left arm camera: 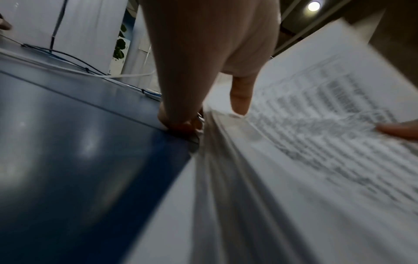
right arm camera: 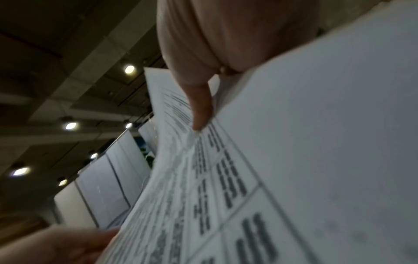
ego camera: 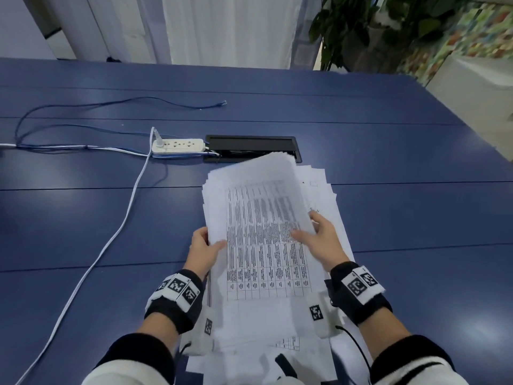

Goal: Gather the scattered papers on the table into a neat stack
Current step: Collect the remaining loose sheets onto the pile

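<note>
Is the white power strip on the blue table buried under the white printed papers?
No, the white power strip lies uncovered on the blue table, left of the papers.

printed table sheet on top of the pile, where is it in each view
Head: the printed table sheet lies centre, top of the paper pile, held between the left hand and right hand.
Left wrist: printed table sheet fills the right side, blurred, under the thumb.
Right wrist: printed table sheet runs across the lower centre and right, its grid lines close up.
Shared landmark: the right thumb tip pressing the print shows in all three views.
</note>
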Demonstrator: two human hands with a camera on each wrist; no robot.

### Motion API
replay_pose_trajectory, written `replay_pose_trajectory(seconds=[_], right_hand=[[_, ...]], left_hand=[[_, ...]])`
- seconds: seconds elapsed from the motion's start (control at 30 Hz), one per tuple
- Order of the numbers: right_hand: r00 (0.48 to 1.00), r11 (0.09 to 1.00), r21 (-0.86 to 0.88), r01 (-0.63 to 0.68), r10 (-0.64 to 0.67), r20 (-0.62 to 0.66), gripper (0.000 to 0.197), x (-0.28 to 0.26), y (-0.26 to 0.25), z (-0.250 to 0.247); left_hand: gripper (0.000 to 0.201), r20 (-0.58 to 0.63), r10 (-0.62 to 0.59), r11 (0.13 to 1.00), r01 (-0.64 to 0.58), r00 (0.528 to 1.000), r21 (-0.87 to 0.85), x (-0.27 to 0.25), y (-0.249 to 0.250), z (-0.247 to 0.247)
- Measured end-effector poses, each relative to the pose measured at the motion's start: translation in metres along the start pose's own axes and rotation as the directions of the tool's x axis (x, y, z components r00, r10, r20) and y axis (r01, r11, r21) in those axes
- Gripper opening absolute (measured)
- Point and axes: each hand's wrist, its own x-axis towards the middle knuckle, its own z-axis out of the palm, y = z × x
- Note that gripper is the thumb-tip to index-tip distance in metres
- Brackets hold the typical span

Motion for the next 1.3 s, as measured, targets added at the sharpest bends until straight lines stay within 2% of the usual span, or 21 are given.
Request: replay_pose_trajectory(seconds=[0.03, 0.07, 0.13, 0.27, 0.37, 0.43, 0.57, 0.6, 0.67, 0.7, 0.77, 0.83, 0.87, 0.9, 0.93, 1.0, 1.03, 1.1, 1.17, 1.23, 1.3], right_hand=[[1.0, 0.999, 0.048, 0.005, -0.005, -0.008, 0.06, 0.001, 0.0, -0.006], [1.0, 0.995, 0.097, 0.017, -0.015, -0.018, 0.062, 0.001, -0.001, -0.012], [0.999, 0.976, 0.213, 0.036, -0.031, -0.026, 0.043, 0.0, -0.006, -0.025], [0.999, 0.931, 0.361, 0.048, -0.043, -0.02, 0.042, 0.001, -0.012, -0.045], [1.0, 0.921, 0.389, 0.01, -0.018, 0.017, 0.062, 0.003, -0.009, -0.049], [1.0, 0.932, 0.362, -0.01, 0.004, 0.018, 0.055, 0.003, -0.004, -0.045], [0.995, 0.917, 0.389, -0.088, 0.098, -0.005, 0.067, 0.005, 0.013, -0.04], [0.989, 0.89, 0.438, -0.128, 0.148, -0.01, 0.074, 0.004, 0.017, -0.043], [0.969, 0.813, 0.534, -0.232, 0.24, 0.056, 0.096, 0.005, 0.028, -0.055], [0.956, 0.803, 0.521, -0.289, 0.272, 0.112, 0.097, 0.003, 0.03, -0.061], [0.933, 0.846, 0.398, -0.356, 0.297, 0.203, 0.076, 0.0, 0.031, -0.07], [0.939, 0.888, 0.32, -0.329, 0.273, 0.209, 0.069, 0.0, 0.033, -0.077], [0.951, 0.908, 0.294, -0.299, 0.259, 0.166, 0.065, 0.001, 0.034, -0.079], [0.963, 0.925, 0.269, -0.267, 0.247, 0.107, 0.055, 0.001, 0.035, -0.081], [0.968, 0.937, 0.247, -0.248, 0.246, 0.038, 0.045, 0.002, 0.038, -0.083], [0.963, 0.946, 0.212, -0.246, 0.264, -0.062, 0.04, 0.004, 0.047, -0.087], [0.958, 0.943, 0.215, -0.253, 0.275, -0.08, 0.04, 0.004, 0.052, -0.09], [0.949, 0.933, 0.233, -0.276, 0.303, -0.09, 0.041, 0.002, 0.061, -0.094], [0.944, 0.923, 0.258, -0.286, 0.318, -0.09, 0.041, 0.002, 0.069, -0.098], [0.941, 0.911, 0.288, -0.295, 0.33, -0.078, 0.042, -0.001, 0.073, -0.101], [0.938, 0.895, 0.326, -0.306, 0.342, -0.058, 0.043, -0.002, 0.077, -0.103]], left_hand=[[0.049, 0.014, -0.002, 0.998, 0.003, 1.0, -0.065, -0.001, 0.004, -0.002], [0.051, 0.023, -0.002, 0.994, 0.005, 1.0, -0.108, -0.001, 0.007, -0.004], [0.056, 0.047, 0.017, 0.989, -0.01, 0.999, -0.145, -0.002, 0.011, -0.005], [0.055, 0.163, 0.04, 0.985, -0.012, 0.986, -0.171, -0.007, 0.025, 0.002], [0.051, 0.265, 0.066, 0.987, -0.024, 0.962, -0.159, -0.013, 0.038, 0.012], [0.047, 0.244, 0.101, 0.989, -0.072, 0.964, -0.126, -0.018, 0.042, 0.02], [0.048, 0.23, 0.146, 0.986, -0.124, 0.962, -0.107, -0.028, 0.039, 0.026], [0.049, 0.233, 0.164, 0.983, -0.14, 0.959, -0.117, -0.03, 0.038, 0.025], [0.049, 0.274, 0.189, 0.977, -0.153, 0.943, -0.149, -0.038, 0.044, 0.024], [0.044, 0.303, 0.202, 0.973, -0.154, 0.931, -0.174, -0.042, 0.049, 0.025], [0.042, 0.344, 0.2, 0.972, -0.142, 0.917, -0.185, -0.044, 0.058, 0.03], [0.04, 0.405, 0.169, 0.985, -0.139, 0.899, -0.103, -0.039, 0.061, 0.035], [0.034, 0.425, 0.134, 0.991, -0.132, 0.895, -0.034, -0.033, 0.058, 0.034], [0.029, 0.399, 0.083, 0.989, -0.125, 0.913, 0.08, -0.027, 0.053, 0.033], [0.026, 0.324, 0.036, 0.964, -0.118, 0.946, 0.239, -0.021, 0.047, 0.03], [0.037, 0.137, -0.017, 0.804, -0.068, 0.99, 0.591, -0.013, 0.032, 0.023], [0.048, 0.069, -0.022, 0.72, -0.032, 0.997, 0.693, -0.012, 0.025, 0.02], [0.07, -0.009, -0.031, 0.644, 0.027, 0.999, 0.765, -0.016, 0.013, 0.02], [0.086, -0.021, -0.036, 0.621, 0.039, 0.999, 0.783, -0.021, 0.006, 0.024], [0.086, -0.005, -0.01, 0.601, 0.01, 1.0, 0.799, -0.024, 0.001, 0.031], [0.078, 0.018, 0.017, 0.586, -0.025, 1.0, 0.81, -0.024, -0.001, 0.036]])
